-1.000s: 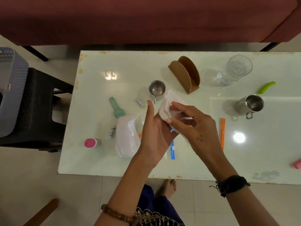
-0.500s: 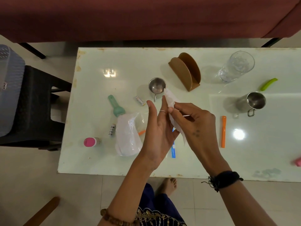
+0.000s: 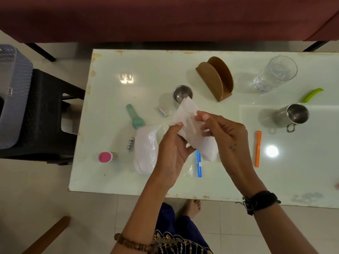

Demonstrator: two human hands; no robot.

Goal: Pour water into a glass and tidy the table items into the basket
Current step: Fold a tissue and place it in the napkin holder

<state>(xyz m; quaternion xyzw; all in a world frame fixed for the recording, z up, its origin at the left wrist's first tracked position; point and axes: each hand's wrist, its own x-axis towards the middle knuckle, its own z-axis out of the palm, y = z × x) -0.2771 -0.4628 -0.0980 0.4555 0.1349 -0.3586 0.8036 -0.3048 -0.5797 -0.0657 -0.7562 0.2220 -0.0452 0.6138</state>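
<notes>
Tissue [image 3: 190, 125] sits pinched between both of my hands, held up above the surface [image 3: 211, 182]. My left hand [image 3: 172, 151] has its grip pressed on the tissue's near-left edge, thumb on top; my right hand [image 3: 225, 136] pinches the opposite edge with curled fingertips. Directly beyond the grip stands a small steel cup [image 3: 182, 92], then a brown napkin holder [image 3: 215, 78]. Farther off to the right I see the glass [image 3: 275, 74] holding water and a steel mug [image 3: 293, 116]. Left of the grip lies a plastic bag [image 3: 146, 149], and well apart to the left the grey basket [image 3: 12, 96] rests on a black stool [image 3: 45, 114].
</notes>
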